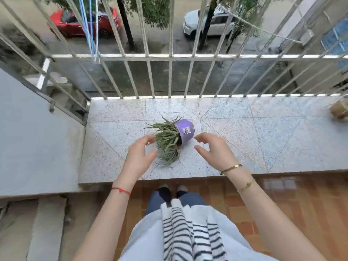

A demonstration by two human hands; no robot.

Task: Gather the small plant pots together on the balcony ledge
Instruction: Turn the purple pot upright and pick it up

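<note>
1. Bare-skinned, the left hand (140, 155) and right hand (212, 149) hovered with fingers curled apart, each grip empty, flanking the purple pot (185, 131) without touching it.
2. The pot lay tipped on its side near the middle of the speckled stone ledge (263, 140), its spiky plant (166, 141) spilling toward the left hand and the ledge's near edge.
3. Done well, the right hand would likely cup the pot's wall while the left supported the leaves, righting it gently.
4. A brownish object (339, 111), blurred, sat at the far right edge; the railing (170, 76) ran along the far edge.
</note>
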